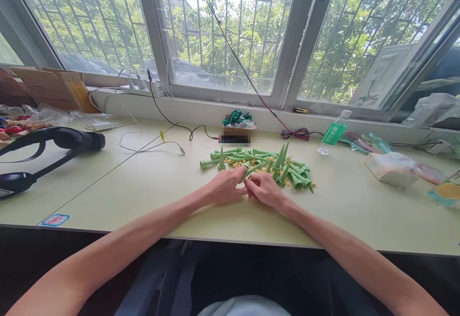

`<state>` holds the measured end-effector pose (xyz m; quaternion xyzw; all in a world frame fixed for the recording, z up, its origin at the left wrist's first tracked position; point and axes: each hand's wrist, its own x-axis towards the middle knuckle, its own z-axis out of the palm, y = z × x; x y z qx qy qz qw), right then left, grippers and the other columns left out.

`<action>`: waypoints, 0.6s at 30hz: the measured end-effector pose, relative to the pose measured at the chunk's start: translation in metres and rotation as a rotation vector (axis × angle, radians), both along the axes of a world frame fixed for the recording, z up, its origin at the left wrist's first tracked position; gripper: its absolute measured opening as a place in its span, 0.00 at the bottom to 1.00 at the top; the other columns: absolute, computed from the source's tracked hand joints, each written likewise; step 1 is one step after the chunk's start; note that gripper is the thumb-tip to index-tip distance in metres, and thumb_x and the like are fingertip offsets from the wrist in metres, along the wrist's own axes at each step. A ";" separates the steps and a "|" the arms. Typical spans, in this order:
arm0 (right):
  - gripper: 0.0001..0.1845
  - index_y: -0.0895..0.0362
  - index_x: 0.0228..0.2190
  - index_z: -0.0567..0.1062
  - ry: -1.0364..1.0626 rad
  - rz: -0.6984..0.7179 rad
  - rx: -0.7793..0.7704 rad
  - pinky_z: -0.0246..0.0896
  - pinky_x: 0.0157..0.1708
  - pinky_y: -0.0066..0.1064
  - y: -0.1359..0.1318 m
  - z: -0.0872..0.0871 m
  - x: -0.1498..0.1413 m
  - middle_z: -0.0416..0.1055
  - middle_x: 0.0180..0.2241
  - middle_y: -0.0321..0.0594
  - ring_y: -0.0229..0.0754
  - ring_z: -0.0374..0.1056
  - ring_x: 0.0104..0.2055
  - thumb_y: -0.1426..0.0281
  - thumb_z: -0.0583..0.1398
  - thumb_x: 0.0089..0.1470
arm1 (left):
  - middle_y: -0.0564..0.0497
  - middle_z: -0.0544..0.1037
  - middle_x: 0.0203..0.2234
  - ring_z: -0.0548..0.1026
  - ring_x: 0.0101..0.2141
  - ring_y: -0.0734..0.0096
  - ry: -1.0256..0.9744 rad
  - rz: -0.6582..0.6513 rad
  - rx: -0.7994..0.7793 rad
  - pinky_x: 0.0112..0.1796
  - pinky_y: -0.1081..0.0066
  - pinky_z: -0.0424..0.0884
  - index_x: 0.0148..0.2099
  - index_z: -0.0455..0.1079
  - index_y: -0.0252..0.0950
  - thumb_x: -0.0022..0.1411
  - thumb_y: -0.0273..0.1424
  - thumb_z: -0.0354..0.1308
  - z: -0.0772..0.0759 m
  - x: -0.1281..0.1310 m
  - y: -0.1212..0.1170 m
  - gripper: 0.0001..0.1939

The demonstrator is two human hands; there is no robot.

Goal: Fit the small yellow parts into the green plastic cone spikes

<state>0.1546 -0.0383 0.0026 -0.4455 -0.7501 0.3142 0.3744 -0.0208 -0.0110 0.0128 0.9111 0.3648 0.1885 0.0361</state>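
A heap of green plastic cone-shaped spikes point(273, 163) lies on the pale table point(151, 186), with small yellow bits scattered among them. My left hand point(225, 186) rests at the near edge of the heap, its fingers curled around one green spike point(251, 169) that points away to the right. My right hand point(265, 189) sits right beside it, fingertips pinched together against the left hand's fingers at the spike's near end. What the right fingers pinch is too small to make out.
A small cardboard box with green material point(237, 127) stands behind the heap. A water bottle point(333, 133) lies at the right, with plastic packets point(391, 167) beyond. Black headphones point(43, 151) lie at the left. Cables point(172, 124) run from a power strip on the sill.
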 end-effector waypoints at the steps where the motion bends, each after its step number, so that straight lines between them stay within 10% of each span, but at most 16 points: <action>1: 0.25 0.57 0.14 0.68 0.009 0.007 -0.009 0.58 0.19 0.26 0.001 -0.001 0.000 0.70 0.14 0.38 0.34 0.62 0.14 0.61 0.55 0.59 | 0.52 0.71 0.27 0.69 0.24 0.65 -0.002 -0.001 -0.001 0.25 0.70 0.55 0.39 0.58 0.38 0.61 0.38 0.52 0.000 0.000 0.000 0.09; 18: 0.27 0.60 0.20 0.70 0.466 0.245 -0.460 0.52 0.15 0.24 0.003 0.003 0.002 0.69 0.16 0.37 0.32 0.61 0.15 0.49 0.60 0.53 | 0.52 0.72 0.28 0.70 0.27 0.66 -0.104 -0.018 -0.015 0.28 0.70 0.61 0.44 0.61 0.37 0.63 0.37 0.51 -0.001 0.000 0.002 0.10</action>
